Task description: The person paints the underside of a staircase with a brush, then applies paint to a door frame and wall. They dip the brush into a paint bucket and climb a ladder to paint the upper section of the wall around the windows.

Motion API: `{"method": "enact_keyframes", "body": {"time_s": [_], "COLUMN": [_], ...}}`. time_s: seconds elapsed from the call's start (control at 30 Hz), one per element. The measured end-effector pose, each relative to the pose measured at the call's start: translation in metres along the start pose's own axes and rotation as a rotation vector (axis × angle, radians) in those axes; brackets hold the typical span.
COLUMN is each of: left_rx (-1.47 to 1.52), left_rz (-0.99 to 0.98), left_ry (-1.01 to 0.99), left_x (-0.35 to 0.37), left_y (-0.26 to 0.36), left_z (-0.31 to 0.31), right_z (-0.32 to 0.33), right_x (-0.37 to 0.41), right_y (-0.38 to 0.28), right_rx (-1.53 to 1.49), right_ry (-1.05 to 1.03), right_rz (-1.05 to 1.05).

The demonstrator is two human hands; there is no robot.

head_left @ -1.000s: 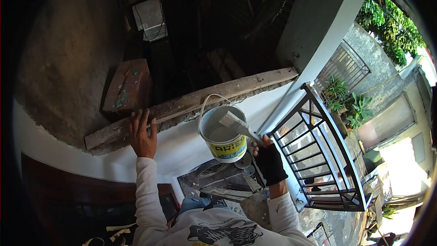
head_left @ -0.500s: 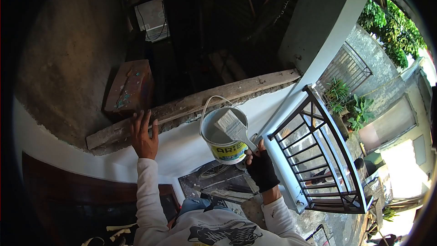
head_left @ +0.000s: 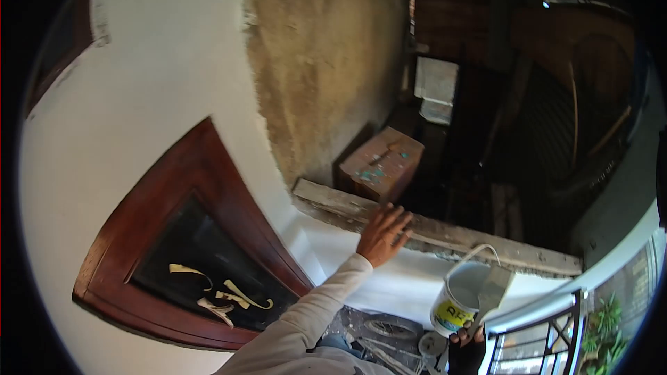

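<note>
My left hand (head_left: 383, 235), bare and with its fingers spread, rests on the rough wooden plank (head_left: 479, 237) along the top of the low white wall. My right hand (head_left: 467, 351), in a dark fingerless glove, is closed around the handle of a wide paintbrush (head_left: 494, 290). The brush points up, in front of the right side of a white bucket (head_left: 448, 311) with a yellow label and a raised handle. Part of the bucket's rim is hidden behind the bristles. Whether the gloved hand also bears the bucket cannot be made out.
A brown box (head_left: 406, 160) with green spots stands behind the plank. At the left is a dark red wooden door (head_left: 229, 167) with pale lettering. A metal railing (head_left: 535, 344) is at the lower right, and a bicycle wheel (head_left: 392, 328) lies below.
The view has swung left, bringing the door into sight and shifting the bucket and brush to the lower right. My left hand still touches the plank, and my right still grips the brush.
</note>
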State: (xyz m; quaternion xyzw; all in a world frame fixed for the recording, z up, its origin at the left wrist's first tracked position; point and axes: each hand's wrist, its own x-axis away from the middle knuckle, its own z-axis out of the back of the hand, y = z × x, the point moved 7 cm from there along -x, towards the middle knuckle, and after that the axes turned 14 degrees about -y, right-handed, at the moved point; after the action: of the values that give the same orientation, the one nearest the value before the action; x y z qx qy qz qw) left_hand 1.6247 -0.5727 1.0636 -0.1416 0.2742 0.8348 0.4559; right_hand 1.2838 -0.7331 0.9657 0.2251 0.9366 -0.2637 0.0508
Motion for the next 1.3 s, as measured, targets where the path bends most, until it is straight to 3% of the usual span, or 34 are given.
{"method": "enact_keyframes", "body": {"time_s": [0.07, 0.1, 0.13, 0.2, 0.23, 0.27, 0.33, 0.4, 0.47, 0.5, 0.73, 0.9, 0.97, 1.07, 1.17, 1.3], "left_rx": [-0.003, -0.040, -0.079, -0.119, -0.123, -0.123, -0.234, -0.456, -0.675, -0.772, -1.389, -1.614, -1.574, -1.432, -1.377, -1.373], "left_rz": [-0.022, -0.014, -0.009, 0.004, 0.005, 0.006, -0.007, 0.046, 0.087, 0.148, 0.545, 0.662, 0.690, 0.767, 0.790, 0.832], "left_ry": [-0.008, -0.017, -0.026, 0.006, 0.041, 0.076, 0.182, 0.244, 0.353, 0.416, 0.781, 0.902, 0.946, 1.064, 1.099, 1.056], "left_x": [0.008, 0.014, 0.017, 0.035, 0.048, 0.061, 0.093, 0.125, 0.166, 0.188, 0.329, 0.406, 0.430, 0.462, 0.481, 0.486], "left_y": [-0.002, 0.004, 0.010, 0.012, 0.017, 0.023, 0.033, 0.049, 0.061, 0.066, 0.130, 0.136, 0.136, 0.124, 0.107, 0.099], "left_z": [0.012, 0.025, 0.037, 0.071, 0.095, 0.120, 0.174, 0.233, 0.287, 0.313, 0.433, 0.471, 0.475, 0.476, 0.474, 0.470], "right_z": [-0.012, -0.027, -0.084, -0.038, -0.088, -0.067, -0.107, -0.100, -0.104, -0.118, -0.320, -0.435, -0.467, -0.502, -0.526, -0.552], "right_x": [0.002, 0.008, -0.008, -0.010, -0.022, -0.031, -0.059, -0.089, -0.130, -0.146, -0.226, -0.237, -0.242, -0.231, -0.223, -0.209], "right_y": [0.003, -0.013, -0.024, -0.024, -0.038, -0.041, -0.061, -0.078, -0.095, -0.088, -0.024, 0.026, 0.053, 0.086, 0.125, 0.149], "right_rx": [-0.213, 0.603, 1.539, 0.506, 1.118, 0.754, 0.935, 0.964, 1.344, 1.281, 1.314, 1.294, 1.249, 1.077, 0.889, 0.927], "right_ry": [0.033, 0.311, 0.093, 0.254, 0.188, 0.184, 0.347, 0.188, -0.001, -0.024, -0.369, -0.619, -0.762, -0.758, -0.845, -0.869], "right_rz": [-0.144, -0.158, -0.260, 0.039, 0.036, 0.084, 0.019, 0.110, 0.293, 0.331, 0.660, 0.729, 0.564, 0.437, 0.501, 0.630]}}
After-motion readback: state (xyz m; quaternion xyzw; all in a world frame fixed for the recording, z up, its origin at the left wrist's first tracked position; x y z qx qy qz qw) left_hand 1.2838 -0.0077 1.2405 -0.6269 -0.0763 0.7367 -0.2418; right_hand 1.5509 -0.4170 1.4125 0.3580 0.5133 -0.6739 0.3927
